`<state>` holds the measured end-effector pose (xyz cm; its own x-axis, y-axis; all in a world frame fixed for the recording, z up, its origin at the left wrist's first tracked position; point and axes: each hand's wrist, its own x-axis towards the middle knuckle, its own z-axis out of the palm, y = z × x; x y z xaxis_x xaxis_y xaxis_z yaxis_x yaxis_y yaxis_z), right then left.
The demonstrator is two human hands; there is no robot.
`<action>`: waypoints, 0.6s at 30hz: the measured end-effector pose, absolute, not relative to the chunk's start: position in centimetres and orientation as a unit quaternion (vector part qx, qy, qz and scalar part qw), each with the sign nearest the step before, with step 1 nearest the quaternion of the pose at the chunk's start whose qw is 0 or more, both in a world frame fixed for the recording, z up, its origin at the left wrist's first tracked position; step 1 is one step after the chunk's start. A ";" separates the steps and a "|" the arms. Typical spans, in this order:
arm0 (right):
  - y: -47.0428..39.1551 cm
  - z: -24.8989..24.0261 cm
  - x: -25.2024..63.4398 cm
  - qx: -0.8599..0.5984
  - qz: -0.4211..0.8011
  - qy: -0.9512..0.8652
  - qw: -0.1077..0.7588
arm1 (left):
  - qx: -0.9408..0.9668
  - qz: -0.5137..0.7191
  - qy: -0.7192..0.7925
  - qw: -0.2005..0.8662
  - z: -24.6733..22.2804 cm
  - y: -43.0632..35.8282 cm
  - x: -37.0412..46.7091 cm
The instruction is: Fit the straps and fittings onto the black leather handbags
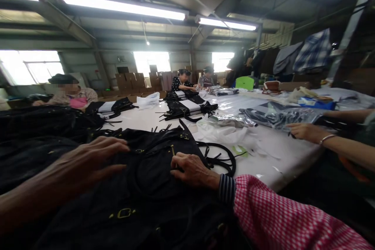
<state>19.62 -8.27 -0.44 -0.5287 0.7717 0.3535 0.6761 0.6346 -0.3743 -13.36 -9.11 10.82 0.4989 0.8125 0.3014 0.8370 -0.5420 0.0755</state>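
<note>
Black bag [152, 179], white table [281, 164], windows [151, 62]

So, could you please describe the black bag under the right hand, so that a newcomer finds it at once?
Find the big white table. At its near side, in front of the camera wearer, lies a large black bag. Unlike the black bags farther across, which carry white bands, it shows none, and the right hand is at its gold-coloured zip pull.

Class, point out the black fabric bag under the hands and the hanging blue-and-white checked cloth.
Black fabric bag [155, 208]: head view, its upward-facing side.
Blue-and-white checked cloth [312, 51]: head view, middle of its hanging part.
</note>
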 end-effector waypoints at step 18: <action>-6.5 1.8 43.8 -0.661 -0.035 -0.718 0.215 | -0.927 -0.086 -0.347 -0.111 7.8 2.2 17.7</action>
